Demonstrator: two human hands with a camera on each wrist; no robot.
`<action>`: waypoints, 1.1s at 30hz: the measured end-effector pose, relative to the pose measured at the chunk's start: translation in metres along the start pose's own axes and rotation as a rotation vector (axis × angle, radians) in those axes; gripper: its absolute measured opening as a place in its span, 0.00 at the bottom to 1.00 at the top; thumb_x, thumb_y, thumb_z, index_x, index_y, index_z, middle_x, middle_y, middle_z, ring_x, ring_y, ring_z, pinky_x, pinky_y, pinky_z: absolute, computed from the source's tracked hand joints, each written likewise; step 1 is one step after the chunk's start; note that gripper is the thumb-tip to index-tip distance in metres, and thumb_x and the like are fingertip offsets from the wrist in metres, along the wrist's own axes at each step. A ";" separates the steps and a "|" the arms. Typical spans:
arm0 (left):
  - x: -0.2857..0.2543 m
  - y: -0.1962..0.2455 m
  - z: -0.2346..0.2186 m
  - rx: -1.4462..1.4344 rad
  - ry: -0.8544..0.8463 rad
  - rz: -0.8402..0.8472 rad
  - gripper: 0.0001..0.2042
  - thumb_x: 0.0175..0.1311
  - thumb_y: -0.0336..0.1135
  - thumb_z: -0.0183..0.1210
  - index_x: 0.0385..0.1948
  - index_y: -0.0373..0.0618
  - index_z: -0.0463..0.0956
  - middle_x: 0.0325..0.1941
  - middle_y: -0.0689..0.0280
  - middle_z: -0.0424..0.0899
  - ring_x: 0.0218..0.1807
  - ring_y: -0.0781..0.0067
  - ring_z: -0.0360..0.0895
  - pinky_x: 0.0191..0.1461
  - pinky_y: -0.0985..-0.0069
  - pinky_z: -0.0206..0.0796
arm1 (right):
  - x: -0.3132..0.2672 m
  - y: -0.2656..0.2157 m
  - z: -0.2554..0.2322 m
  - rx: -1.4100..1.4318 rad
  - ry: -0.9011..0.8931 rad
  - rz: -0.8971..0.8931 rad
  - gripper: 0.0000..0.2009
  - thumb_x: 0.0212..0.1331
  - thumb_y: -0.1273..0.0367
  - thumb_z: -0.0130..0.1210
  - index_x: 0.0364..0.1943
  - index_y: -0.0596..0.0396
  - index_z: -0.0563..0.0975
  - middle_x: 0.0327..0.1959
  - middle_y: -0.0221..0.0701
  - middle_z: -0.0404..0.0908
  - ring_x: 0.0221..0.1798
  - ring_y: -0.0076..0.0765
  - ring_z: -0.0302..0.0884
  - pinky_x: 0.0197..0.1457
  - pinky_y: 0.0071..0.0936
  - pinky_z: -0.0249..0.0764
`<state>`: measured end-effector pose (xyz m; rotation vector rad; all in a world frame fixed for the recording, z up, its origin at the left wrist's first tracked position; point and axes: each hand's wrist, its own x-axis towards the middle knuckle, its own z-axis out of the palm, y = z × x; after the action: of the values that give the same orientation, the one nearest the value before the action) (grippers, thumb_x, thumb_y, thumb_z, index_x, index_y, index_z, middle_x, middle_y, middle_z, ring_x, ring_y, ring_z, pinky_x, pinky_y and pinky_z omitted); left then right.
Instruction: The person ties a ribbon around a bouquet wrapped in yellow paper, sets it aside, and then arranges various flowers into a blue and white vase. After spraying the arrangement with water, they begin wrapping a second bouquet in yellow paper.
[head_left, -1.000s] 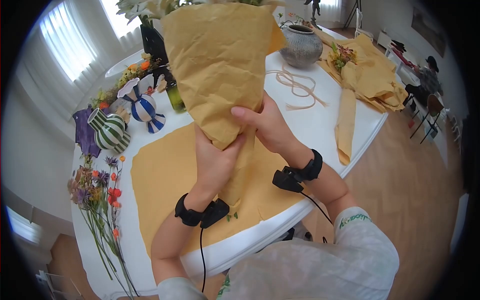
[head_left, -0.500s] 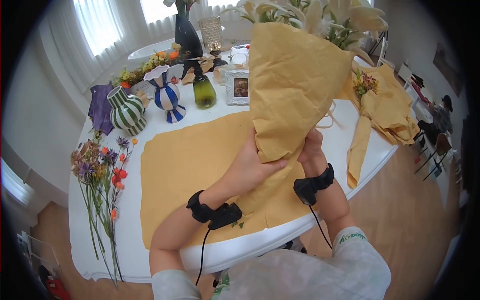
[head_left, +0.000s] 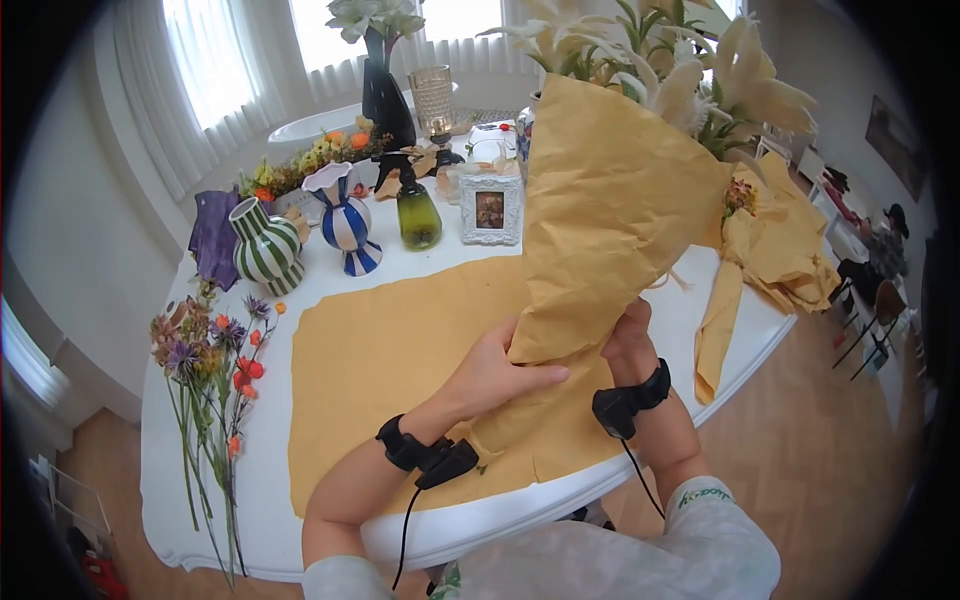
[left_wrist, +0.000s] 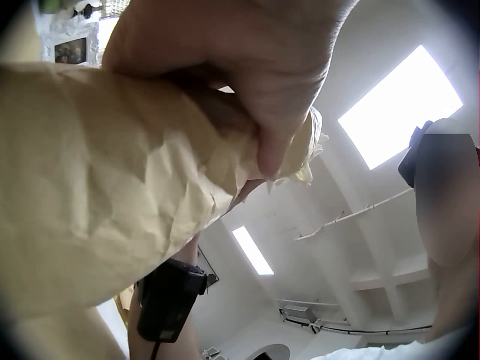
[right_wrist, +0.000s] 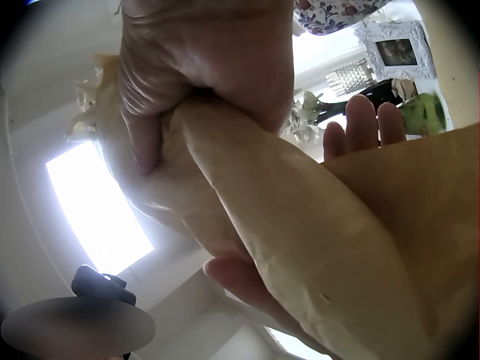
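Observation:
A bouquet of cream lilies (head_left: pixel 690 90) leans to the right in the head view, its stems hidden inside a cone of tan wrapping paper (head_left: pixel 615 220). Around the narrow lower part, my left hand (head_left: pixel 490 375) grips from the left, thumb across the front. My right hand (head_left: pixel 630 330) holds the far right side of the same cone, its fingers mostly hidden behind paper. In the right wrist view, thumb and fingers pinch a long paper fold (right_wrist: pixel 277 217), and left-hand fingertips (right_wrist: pixel 361 127) show beyond it. The left wrist view shows the thumb pressed on crumpled paper (left_wrist: pixel 112 172).
A flat tan sheet (head_left: pixel 385 350) lies beneath on the white table (head_left: pixel 270 520). Loose flowers (head_left: pixel 210 370) are at left. Behind stand striped vases (head_left: pixel 345 225), a green bottle (head_left: pixel 418 215) and a picture frame (head_left: pixel 490 212). Another wrapped bundle (head_left: pixel 780 240) lies at right.
The bouquet has swung to the right and tilted, bringing more lilies into view. My left hand has shifted right, and my right hand has gone round to the far side of the wrap.

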<state>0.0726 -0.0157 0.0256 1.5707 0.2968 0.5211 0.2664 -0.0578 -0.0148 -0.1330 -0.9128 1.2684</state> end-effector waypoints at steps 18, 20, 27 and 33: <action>-0.049 0.009 -0.015 0.207 0.047 -0.120 0.16 0.55 0.33 0.58 0.44 0.37 0.72 0.41 0.65 0.79 0.42 0.78 0.73 0.45 0.79 0.64 | 0.021 -0.006 0.024 0.184 0.242 -0.128 0.32 0.57 0.42 0.35 0.60 0.49 0.58 0.61 0.32 0.60 0.61 0.37 0.59 0.61 0.38 0.60; -0.054 0.009 -0.012 0.175 0.076 -0.072 0.15 0.55 0.33 0.58 0.43 0.36 0.72 0.40 0.64 0.79 0.42 0.78 0.73 0.46 0.79 0.64 | 0.019 -0.007 0.017 0.084 0.367 -0.212 0.28 0.60 0.47 0.36 0.59 0.48 0.59 0.60 0.30 0.61 0.60 0.36 0.61 0.60 0.35 0.61; -0.050 0.007 -0.005 0.127 0.107 -0.110 0.15 0.55 0.32 0.57 0.44 0.36 0.72 0.41 0.65 0.78 0.42 0.79 0.73 0.45 0.80 0.64 | 0.025 -0.021 0.010 -0.228 0.613 -0.372 0.25 0.62 0.50 0.36 0.57 0.48 0.62 0.56 0.26 0.66 0.59 0.31 0.61 0.58 0.30 0.62; -0.046 0.002 -0.002 0.005 0.073 -0.107 0.15 0.55 0.32 0.57 0.44 0.36 0.72 0.42 0.65 0.78 0.42 0.80 0.73 0.45 0.81 0.64 | 0.031 -0.030 -0.003 -0.095 0.507 -0.357 0.19 0.65 0.61 0.37 0.55 0.54 0.61 0.55 0.31 0.66 0.54 0.33 0.66 0.55 0.30 0.67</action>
<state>0.0317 -0.0364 0.0204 1.5340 0.4359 0.4947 0.2917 -0.0400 0.0156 -0.3346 -0.5251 0.8036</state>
